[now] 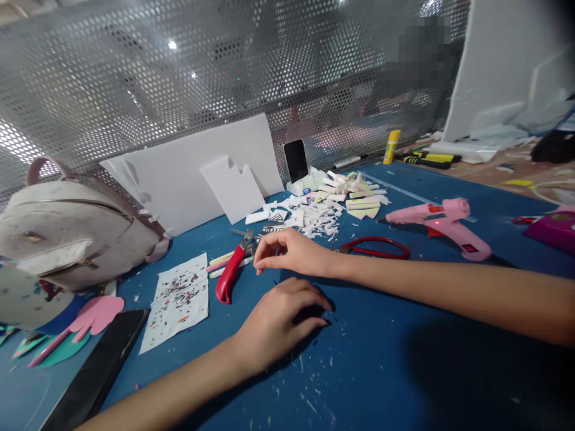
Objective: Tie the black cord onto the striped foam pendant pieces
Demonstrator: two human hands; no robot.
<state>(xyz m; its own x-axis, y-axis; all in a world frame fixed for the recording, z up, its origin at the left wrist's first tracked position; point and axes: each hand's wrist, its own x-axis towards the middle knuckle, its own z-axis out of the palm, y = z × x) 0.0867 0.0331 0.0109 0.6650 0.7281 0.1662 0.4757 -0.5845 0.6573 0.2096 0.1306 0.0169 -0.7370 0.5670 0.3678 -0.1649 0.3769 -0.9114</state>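
Note:
My right hand (294, 251) hovers over the blue table with its fingers curved round and the tips close to the thumb; whatever may be between them is too small to make out. Just below it, my left hand (283, 323) rests palm down, loosely bent, thumb apart from the fingers, with nothing visible in it. Left of both lie red-handled pliers (231, 275) and several highlighter pens (220, 261). A white sheet (196, 311) strewn with tiny coloured bits lies further left. Behind my right wrist is a red-handled tool (381, 240), partly hidden by the arm.
A pink glue gun (444, 220) with a lit red light lies at right. White foam scraps (321, 212) are heaped at the back, near a propped phone (295, 160) and white boards (197, 173). A backpack (76, 221) and a black phone-like slab (99, 371) are at left.

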